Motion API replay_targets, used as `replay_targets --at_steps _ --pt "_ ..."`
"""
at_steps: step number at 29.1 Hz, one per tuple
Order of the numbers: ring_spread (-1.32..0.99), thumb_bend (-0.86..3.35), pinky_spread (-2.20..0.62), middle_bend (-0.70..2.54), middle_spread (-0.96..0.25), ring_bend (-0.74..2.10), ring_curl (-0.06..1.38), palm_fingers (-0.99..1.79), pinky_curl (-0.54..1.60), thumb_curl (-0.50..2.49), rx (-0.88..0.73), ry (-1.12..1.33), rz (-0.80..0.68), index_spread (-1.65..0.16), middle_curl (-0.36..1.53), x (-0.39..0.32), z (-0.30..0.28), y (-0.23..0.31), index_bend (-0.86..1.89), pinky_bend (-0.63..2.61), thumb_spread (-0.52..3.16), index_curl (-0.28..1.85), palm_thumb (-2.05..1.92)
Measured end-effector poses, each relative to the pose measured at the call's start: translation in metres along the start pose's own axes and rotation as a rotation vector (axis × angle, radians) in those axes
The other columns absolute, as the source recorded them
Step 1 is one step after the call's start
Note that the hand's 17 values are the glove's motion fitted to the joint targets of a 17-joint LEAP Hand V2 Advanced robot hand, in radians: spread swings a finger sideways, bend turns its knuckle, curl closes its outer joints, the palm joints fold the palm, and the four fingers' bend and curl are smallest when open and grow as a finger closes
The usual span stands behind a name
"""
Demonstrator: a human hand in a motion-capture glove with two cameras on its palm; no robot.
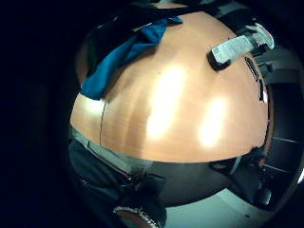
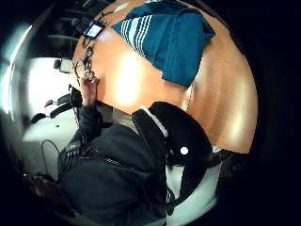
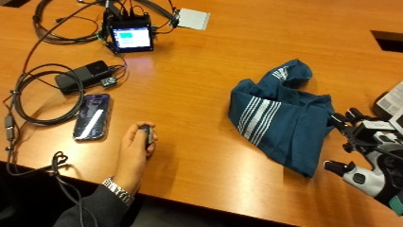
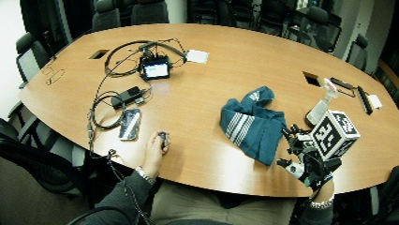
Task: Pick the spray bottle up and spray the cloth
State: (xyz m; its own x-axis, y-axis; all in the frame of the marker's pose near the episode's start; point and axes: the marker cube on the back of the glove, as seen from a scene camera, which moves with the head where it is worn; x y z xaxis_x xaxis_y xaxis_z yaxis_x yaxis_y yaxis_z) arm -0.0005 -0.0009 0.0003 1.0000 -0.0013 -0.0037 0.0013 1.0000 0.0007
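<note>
On the wooden table (image 3: 207,71) there's one blue cloth (image 3: 283,118) with white stripes, crumpled, and one spray bottle (image 4: 321,106) standing just beyond the cloth's far corner — its label too small to read. The gloved right hand (image 4: 312,166) hovers at the cloth's near edge, apart from the bottle; whether its fingers are curled, I cannot tell. Well left of the cloth — one bare hand (image 3: 135,149) around a small dark object, one phone (image 3: 93,117), one lit screen (image 3: 131,38).

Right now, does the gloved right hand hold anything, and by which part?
Nothing: the gloved right hand hovers near the blue cloth, and the spray bottle stands untouched behind it.
</note>
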Motion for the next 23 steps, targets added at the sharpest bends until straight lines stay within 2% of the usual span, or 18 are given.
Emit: replay_targets --at_steps 9,23 --pt "-0.03 0.17 0.22 0.17 -0.08 0.28 0.12 0.27 0.21 0.09 0.002 0.024 -0.014 -0.39 0.10 -0.001 0.000 -0.005 0.17 0.50 0.83 0.14 0.34" --pt "-0.04 0.09 0.26 0.17 -0.08 0.30 0.18 0.23 0.26 0.15 -0.008 0.021 -0.040 -0.46 0.17 -0.013 0.008 -0.025 0.17 0.51 1.08 0.21 0.37"
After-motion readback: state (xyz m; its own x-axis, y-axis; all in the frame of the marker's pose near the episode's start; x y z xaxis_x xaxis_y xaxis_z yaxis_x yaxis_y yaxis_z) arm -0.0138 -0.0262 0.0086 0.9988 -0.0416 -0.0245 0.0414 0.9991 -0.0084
